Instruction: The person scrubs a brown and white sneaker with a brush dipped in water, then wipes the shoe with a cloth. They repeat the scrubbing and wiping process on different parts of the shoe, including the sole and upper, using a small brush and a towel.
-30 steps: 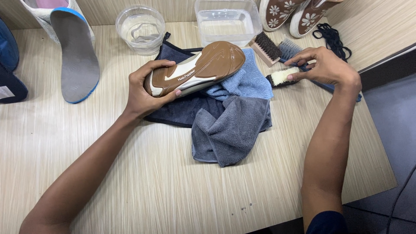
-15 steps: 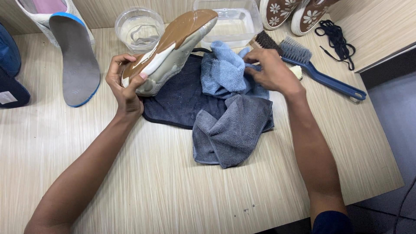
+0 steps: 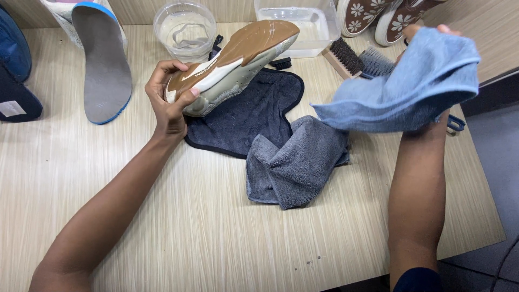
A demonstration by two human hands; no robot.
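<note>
My left hand (image 3: 168, 97) grips the heel end of a grey shoe (image 3: 238, 65), held sole-up so its brown sole faces me, above a dark navy cloth (image 3: 254, 116) spread on the table. My right hand (image 3: 419, 32) is raised at the right and holds a light blue cloth (image 3: 411, 86), which drapes over it and hides most of the fingers. A crumpled grey towel (image 3: 297, 162) lies on the table between my arms, overlapping the navy cloth.
A grey insole with a blue rim (image 3: 102, 70) lies at the back left beside a dark blue shoe (image 3: 13, 70). A round clear bowl of water (image 3: 185, 27), a clear rectangular tub (image 3: 305, 24), two brushes (image 3: 359, 59) and patterned shoes (image 3: 389, 13) line the back. The table edge (image 3: 486, 205) drops off at the right.
My right hand let go of the brush, took the light blue cloth off the pile and lifted it up to the right. My left hand tilted and raised the shoe.
</note>
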